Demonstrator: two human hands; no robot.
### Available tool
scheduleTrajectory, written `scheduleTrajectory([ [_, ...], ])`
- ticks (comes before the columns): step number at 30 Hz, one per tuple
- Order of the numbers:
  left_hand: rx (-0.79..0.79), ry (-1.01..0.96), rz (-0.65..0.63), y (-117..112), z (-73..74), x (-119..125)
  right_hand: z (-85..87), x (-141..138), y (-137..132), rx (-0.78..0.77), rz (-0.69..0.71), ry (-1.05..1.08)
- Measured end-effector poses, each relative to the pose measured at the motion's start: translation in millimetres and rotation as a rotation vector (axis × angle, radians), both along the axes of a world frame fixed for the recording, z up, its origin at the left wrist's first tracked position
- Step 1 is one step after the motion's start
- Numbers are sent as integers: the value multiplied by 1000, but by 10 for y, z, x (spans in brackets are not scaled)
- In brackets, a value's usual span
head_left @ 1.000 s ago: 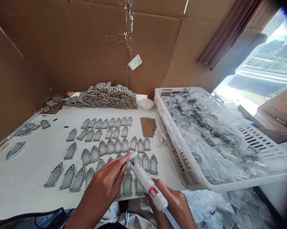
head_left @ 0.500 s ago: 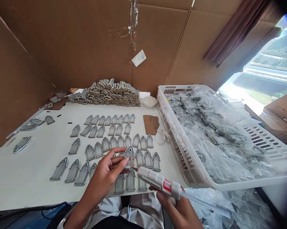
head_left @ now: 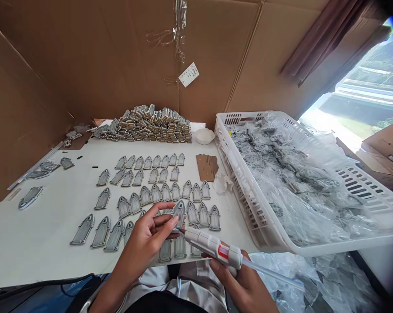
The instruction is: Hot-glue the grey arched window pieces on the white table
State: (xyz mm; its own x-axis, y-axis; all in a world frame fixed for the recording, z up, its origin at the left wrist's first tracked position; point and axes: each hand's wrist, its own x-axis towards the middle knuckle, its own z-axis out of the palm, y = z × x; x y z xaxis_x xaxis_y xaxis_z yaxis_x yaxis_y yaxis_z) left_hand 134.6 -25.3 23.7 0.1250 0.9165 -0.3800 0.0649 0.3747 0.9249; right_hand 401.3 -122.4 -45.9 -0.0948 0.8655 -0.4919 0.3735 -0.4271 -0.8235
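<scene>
Your left hand [head_left: 147,234] pinches 1 small grey arch-shaped metal frame [head_left: 179,212] between thumb and fingertips, holding it lifted and tilted just above the nearest row on the white table [head_left: 36,243]. Your right hand [head_left: 242,282] is closed around the grip of a white hot-glue gun with a red band [head_left: 216,248], a clear glue stick [head_left: 271,274] trailing out of its back end. The gun's nozzle points left and sits just at the lower edge of the held frame; whether it touches, you cannot tell from here.

Beneath and around your hands lie rows of matching grey arch-shaped frames [head_left: 157,193] flat on the table, in about 4 rows. Behind them, against the brown cardboard wall [head_left: 101,56], is a heap of stacked metal pieces [head_left: 147,125], with a small white bowl [head_left: 204,135] just beside its right end. A torn scrap of brown cardboard [head_left: 207,167] and a crumpled bit of clear plastic [head_left: 223,183] lie between the rows and the white slotted plastic basket [head_left: 242,182], which is filled with grey parts in clear plastic bags [head_left: 290,182]. A few loose larger frames [head_left: 31,196] rest near the table's left edge.
</scene>
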Motion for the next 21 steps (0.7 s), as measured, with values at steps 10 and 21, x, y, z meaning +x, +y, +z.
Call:
scheduleTrajectory([
  [10,2,9,13,5,25,6,169,-120,14,130,-17,-89],
  [21,90,232,-60,-17,-97,-69,369,-127,124,337,273,-199],
])
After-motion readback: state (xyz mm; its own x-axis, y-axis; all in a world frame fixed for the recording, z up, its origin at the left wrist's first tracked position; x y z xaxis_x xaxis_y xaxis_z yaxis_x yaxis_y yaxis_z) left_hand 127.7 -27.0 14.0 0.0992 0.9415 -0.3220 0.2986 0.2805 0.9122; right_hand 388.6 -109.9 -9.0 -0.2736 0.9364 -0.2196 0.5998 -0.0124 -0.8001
